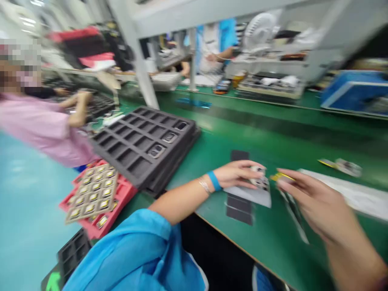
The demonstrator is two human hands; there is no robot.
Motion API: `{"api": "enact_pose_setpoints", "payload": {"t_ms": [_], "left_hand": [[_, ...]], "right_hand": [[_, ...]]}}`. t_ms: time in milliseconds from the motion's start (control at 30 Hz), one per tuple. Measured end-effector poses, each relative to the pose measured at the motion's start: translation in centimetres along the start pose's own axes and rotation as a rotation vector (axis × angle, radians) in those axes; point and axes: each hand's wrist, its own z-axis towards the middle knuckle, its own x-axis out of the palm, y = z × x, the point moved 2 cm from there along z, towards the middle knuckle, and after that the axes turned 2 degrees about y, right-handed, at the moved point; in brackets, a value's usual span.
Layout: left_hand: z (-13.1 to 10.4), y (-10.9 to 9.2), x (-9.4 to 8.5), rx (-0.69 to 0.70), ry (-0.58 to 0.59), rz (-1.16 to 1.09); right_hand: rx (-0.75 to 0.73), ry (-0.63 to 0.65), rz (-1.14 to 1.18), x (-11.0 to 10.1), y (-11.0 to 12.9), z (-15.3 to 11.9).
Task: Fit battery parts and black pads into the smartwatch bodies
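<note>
My left hand, with a blue band at its wrist, holds a small pale part with dark spots over a white sheet on the green table. Dark grey strips lie under the sheet. To the right, the fingers of my right hand pinch a small yellow piece. Metal tweezers hang below that hand, pointing toward the table. The two hands are apart, with a narrow gap between them.
Stacked black foam trays stand left of my arm. A red tray carries a beige tray of parts. A white strip and a yellow-tipped piece lie right. People sit left and across the table.
</note>
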Motion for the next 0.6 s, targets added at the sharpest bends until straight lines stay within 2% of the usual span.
{"api": "enact_pose_setpoints", "payload": {"t_ms": [33, 100, 200, 333, 500, 600], "left_hand": [[-0.1, 0.1, 0.1, -0.032, 0.014, 0.034], [-0.2, 0.3, 0.1, -0.077, 0.044, 0.104], [0.1, 0.4, -0.1, -0.098, 0.047, 0.151], [0.0, 0.7, 0.6, -0.124, 0.056, 0.196], [-0.1, 0.8, 0.9, -0.068, -0.007, 0.232], [0.0, 0.0, 0.7, 0.003, -0.096, 0.222]], "right_hand": [[0.023, 0.01, 0.041, 0.4, 0.9, -0.2], [-0.041, 0.011, 0.142, 1.1, 1.6, 0.1], [-0.114, 0.016, 0.189, 1.3, 0.9, 0.7], [-0.161, 0.053, 0.156, 1.5, 0.5, 0.0], [-0.272, -0.011, 0.024, 2.1, 1.2, -0.4], [-0.227, -0.085, 0.022, 1.5, 0.2, 0.5]]}}
